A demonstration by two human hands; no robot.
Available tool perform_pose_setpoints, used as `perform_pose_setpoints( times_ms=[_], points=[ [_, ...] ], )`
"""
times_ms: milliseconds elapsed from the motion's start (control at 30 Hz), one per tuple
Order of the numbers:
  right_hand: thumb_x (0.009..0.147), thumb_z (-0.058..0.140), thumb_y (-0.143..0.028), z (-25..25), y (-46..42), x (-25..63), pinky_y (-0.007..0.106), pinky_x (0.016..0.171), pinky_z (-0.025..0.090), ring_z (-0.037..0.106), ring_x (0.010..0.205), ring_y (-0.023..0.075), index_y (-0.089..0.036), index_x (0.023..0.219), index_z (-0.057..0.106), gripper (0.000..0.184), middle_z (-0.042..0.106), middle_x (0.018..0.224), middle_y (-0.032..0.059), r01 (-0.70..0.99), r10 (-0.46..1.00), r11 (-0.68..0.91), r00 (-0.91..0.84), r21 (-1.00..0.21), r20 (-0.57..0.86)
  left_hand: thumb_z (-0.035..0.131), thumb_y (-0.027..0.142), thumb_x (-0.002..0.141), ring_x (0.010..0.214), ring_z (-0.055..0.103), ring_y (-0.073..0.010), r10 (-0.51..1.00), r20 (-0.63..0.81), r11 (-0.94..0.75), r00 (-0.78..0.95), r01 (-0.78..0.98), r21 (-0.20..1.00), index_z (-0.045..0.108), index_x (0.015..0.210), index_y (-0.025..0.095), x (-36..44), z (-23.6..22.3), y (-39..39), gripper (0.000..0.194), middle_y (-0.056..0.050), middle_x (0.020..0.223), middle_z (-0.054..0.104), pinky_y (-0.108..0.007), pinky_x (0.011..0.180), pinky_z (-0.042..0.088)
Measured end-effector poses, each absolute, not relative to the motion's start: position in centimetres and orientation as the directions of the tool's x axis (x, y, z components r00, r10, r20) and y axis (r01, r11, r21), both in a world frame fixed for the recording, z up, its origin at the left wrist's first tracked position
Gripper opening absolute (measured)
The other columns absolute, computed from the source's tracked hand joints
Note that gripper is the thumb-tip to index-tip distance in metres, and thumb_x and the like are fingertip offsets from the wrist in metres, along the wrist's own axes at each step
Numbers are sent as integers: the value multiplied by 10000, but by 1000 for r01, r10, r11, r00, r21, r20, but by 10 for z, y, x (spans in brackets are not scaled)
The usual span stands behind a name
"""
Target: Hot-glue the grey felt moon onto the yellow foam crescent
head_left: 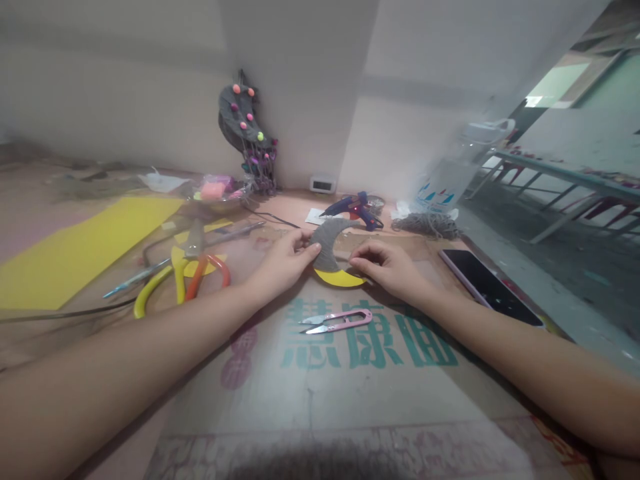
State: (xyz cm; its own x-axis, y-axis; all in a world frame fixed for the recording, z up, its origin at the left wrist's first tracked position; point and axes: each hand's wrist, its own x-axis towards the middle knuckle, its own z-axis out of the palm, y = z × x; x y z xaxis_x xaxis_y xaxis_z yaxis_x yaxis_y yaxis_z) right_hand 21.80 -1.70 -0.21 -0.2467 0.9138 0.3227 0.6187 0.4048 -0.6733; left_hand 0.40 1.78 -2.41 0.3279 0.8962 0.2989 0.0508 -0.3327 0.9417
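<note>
A crescent moon cutout point(327, 243) is held up over the table, its upper part covered in grey yarn and its lower part bare yellow. My left hand point(290, 257) is closed on the crescent's left edge, thumb in front. Fingers pinched together, my right hand point(390, 267) is at the crescent's right side, by the yellow tip; what lies between the fingertips is too small to make out. Below both hands, pink thread snips point(345, 321) rest on the printed sheet. Just behind the crescent is a blue glue gun point(357, 208) with a small red light.
Scissors with yellow and orange handles point(179, 277), a pen point(135, 277) and yellow sheets point(90, 250) lie left. A decorated grey crescent point(240, 117) leans on the wall. Grey yarn point(433, 225), a clear bottle point(443, 177) and a phone point(490, 287) are right. A small digital clock point(323, 184) stands behind.
</note>
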Motion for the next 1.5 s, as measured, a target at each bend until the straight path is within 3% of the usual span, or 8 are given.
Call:
perform_pose_setpoints(
  times_ms=[167, 333, 467, 767, 1033, 1133, 1333, 1500],
  points=[
    [825, 603, -338, -4, -17, 218, 295, 636, 463, 586, 685, 163, -176, 782, 645, 173, 647, 741, 24, 606, 915, 402, -235, -686, 329, 615, 316, 808, 833, 645, -170, 900, 281, -304, 332, 18, 952, 632, 994, 161, 5, -23, 17, 243, -68, 1007, 698, -312, 764, 511],
    [896, 496, -365, -6, -17, 222, 300, 621, 480, 573, 682, 145, -198, 1078, 602, 268, 643, 962, 53, 490, 903, 417, -129, -766, 409, 666, 316, 763, 789, 645, -159, 934, 205, -187, 294, -88, 978, 615, 932, 153, 5, -18, 15, 240, -41, 872, 702, -290, 740, 505],
    [897, 509, -352, 0, -21, 222, 268, 611, 437, 525, 664, 136, -186, 905, 574, 178, 571, 779, 20, 578, 870, 429, -57, -694, 490, 716, 340, 717, 769, 651, -155, 961, 166, -137, 219, -143, 980, 611, 914, 158, 3, -15, 14, 288, -25, 830, 701, -274, 729, 501],
    [869, 516, -493, -1, -19, 220, 236, 526, 388, 498, 545, 114, -172, 728, 571, 355, 541, 598, -10, 501, 957, 287, -188, -816, 221, 731, 285, 698, 678, 655, -133, 989, 103, -79, 104, -214, 974, 495, 1007, 173, 3, -11, 14, 404, -3, 792, 684, -259, 671, 496],
    [750, 619, -599, 5, -34, 205, 197, 351, 258, 413, 377, 74, -195, 733, 523, 416, 503, 516, -48, 277, 979, -52, -177, -959, -104, 637, 277, 806, 756, 656, -148, 902, 346, -346, 256, -47, 937, 448, 1157, 220, 5, -12, -2, 403, 17, 759, 658, -271, 714, 497],
    [749, 632, -589, 6, -35, 207, 193, 329, 230, 391, 373, 59, -184, 710, 532, 418, 532, 545, -35, 284, 969, 4, -236, -959, -66, 621, 287, 819, 736, 646, -147, 908, 359, -362, 218, -25, 932, 431, 1158, 230, 4, -13, -1, 392, 27, 742, 640, -268, 695, 491],
    [751, 645, -543, 3, -29, 211, 204, 401, 351, 457, 475, 78, -147, 744, 623, 396, 576, 605, 0, 355, 951, 81, -307, -931, -35, 634, 282, 796, 709, 616, -117, 919, 378, -380, 113, -9, 925, 479, 892, 201, 3, -13, 6, 199, 19, 798, 609, -237, 663, 477],
    [780, 641, -460, 1, -28, 211, 204, 438, 362, 478, 496, 81, -149, 769, 635, 311, 590, 616, -7, 392, 948, 115, -318, -913, -17, 636, 305, 789, 690, 597, -109, 941, 328, -329, 86, -12, 944, 519, 842, 187, 2, -14, 10, 175, 18, 780, 601, -234, 668, 474]
  ],
)
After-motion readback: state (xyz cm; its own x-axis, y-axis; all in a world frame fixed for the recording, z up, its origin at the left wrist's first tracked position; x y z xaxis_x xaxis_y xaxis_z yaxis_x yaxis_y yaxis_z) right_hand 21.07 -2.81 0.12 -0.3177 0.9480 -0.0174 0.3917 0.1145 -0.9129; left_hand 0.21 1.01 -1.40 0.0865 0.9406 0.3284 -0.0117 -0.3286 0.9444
